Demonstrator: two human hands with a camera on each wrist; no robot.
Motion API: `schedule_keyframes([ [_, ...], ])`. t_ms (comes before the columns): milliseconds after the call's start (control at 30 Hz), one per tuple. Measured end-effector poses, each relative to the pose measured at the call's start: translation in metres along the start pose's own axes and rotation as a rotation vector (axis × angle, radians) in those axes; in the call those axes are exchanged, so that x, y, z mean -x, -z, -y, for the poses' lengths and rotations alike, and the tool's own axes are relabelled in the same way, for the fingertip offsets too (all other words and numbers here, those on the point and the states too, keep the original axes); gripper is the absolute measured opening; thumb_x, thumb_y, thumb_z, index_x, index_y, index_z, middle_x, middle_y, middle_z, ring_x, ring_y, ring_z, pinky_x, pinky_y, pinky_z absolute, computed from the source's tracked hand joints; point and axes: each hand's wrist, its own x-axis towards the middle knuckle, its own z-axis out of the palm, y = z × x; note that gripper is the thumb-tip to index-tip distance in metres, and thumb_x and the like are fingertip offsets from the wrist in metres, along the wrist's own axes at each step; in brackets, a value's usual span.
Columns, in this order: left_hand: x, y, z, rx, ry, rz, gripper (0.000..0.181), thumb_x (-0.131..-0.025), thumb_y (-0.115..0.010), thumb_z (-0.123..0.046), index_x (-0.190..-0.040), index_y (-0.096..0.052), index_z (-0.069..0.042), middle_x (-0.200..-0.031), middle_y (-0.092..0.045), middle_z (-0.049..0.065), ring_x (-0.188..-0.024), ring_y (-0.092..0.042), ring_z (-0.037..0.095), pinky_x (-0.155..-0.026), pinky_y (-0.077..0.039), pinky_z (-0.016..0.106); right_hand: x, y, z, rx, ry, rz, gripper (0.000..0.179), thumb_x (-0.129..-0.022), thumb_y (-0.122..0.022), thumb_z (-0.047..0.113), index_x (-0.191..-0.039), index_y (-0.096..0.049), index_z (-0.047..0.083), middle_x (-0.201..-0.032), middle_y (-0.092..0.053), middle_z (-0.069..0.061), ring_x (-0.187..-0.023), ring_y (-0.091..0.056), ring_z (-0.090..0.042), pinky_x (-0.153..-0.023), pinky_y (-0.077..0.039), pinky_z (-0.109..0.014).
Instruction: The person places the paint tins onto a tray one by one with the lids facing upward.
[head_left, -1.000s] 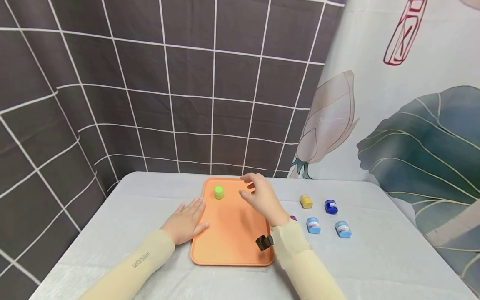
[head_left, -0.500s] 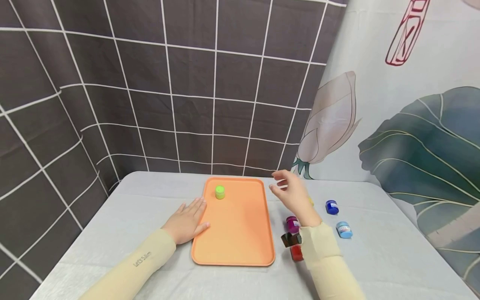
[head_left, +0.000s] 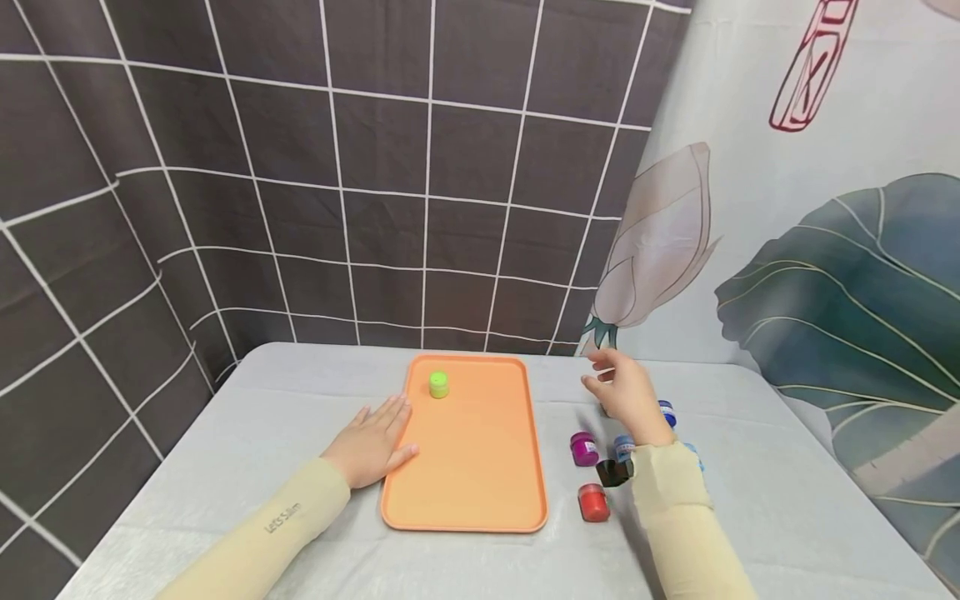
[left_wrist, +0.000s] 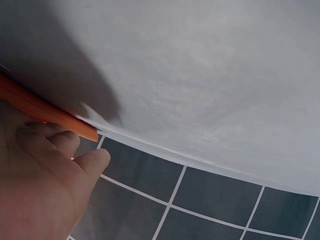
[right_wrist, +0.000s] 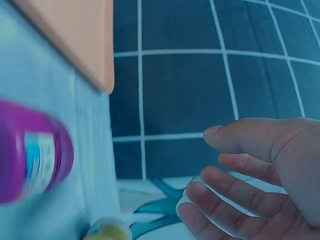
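My left hand (head_left: 367, 444) lies flat at the left edge of an orange tray (head_left: 465, 492), its fingers spread along the rim and the thumb reaching over it. A small green paint jar (head_left: 438, 385) stands near the tray's far left corner. Over the table to the right of the tray hovers my right hand (head_left: 628, 398), thumb and fingers parted with nothing between them. It covers most of a yellow jar (right_wrist: 107, 231), whose top shows at the bottom of the right wrist view. A purple jar (head_left: 584, 448) stands nearer the tray.
A red jar (head_left: 593, 503) stands in front of the purple one. Two light blue jars, one of them (head_left: 623, 447) beside the wrist, and a dark blue jar (head_left: 667, 413) are partly hidden by the right arm. A dark tiled-pattern cloth (head_left: 375, 225) hangs behind the table.
My right hand has moved right, from over the tray to above the jars, uncovering the purple and red ones. The left hand and the green jar have stayed in place.
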Motion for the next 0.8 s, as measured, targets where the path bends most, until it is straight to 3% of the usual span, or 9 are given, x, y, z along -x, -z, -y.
schedule_keyframes([
  [500,0.002,0.007,-0.006,0.012,-0.004,0.002,0.071,-0.105,-0.050,-0.043,-0.153,-0.036,0.008,-0.161,-0.031,0.024,-0.150,-0.028,0.038,-0.119,-0.023,0.061,-0.008,0.009,-0.026,0.101,-0.092,0.091,0.038,-0.089,-0.071,0.006,-0.118,-0.060,-0.017,-0.113,-0.063,-0.036,-0.103,-0.063,-0.049,-0.090,-0.053,-0.057],
  [800,0.004,0.008,-0.006,0.007,-0.006,-0.002,0.071,-0.105,-0.050,-0.043,-0.152,-0.036,0.009,-0.160,-0.032,0.024,-0.150,-0.029,0.038,-0.119,-0.024,0.061,-0.016,0.010,-0.034,0.149,-0.187,0.172,0.042,-0.087,-0.072,0.006,-0.118,-0.058,-0.019,-0.113,-0.063,-0.038,-0.101,-0.064,-0.046,-0.089,-0.054,-0.055],
])
